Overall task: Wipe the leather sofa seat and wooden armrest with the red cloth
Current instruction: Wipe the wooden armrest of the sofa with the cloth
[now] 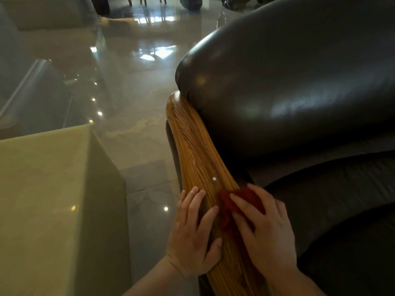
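Note:
A striped wooden armrest (192, 146) runs from the lower middle up to the dark leather sofa back (288, 82). My right hand (265, 227) presses a crumpled red cloth (230, 204) flat onto the armrest's near part, fingers spread over it. Beside it, my left hand (192, 233) rests palm down on the armrest's left edge, fingers apart, holding nothing. The dark leather seat cushion (342, 199) lies to the right of the armrest. A small white speck (214, 178) sits on the wood just beyond the cloth.
A pale stone side table (53, 199) stands left of the armrest, with a narrow gap of glossy tiled floor (139, 124) between them. Chair legs and other furniture show at the far top.

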